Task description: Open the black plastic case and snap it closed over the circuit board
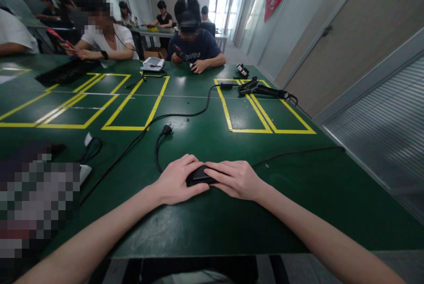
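Note:
A black power adapter [202,175] lies on the green table in front of me, partly covered by both hands. My left hand [179,179] grips its left end, thumb along the near side and fingers over the far side. On the right end rests my right hand [236,179], its fingers laid across the top and closed about it. A thick cord runs from behind my left hand to a black plug [167,130]. From behind my right hand a thin cable [298,152] trails to the table's right edge.
Yellow tape outlines [135,128] mark the green table [185,231]. A long black cord [162,116] crosses it to a dark hand-held device [265,91]. A white device [152,63] lies at the far side, where several people sit. A person's blurred shape [39,195] is close on the left.

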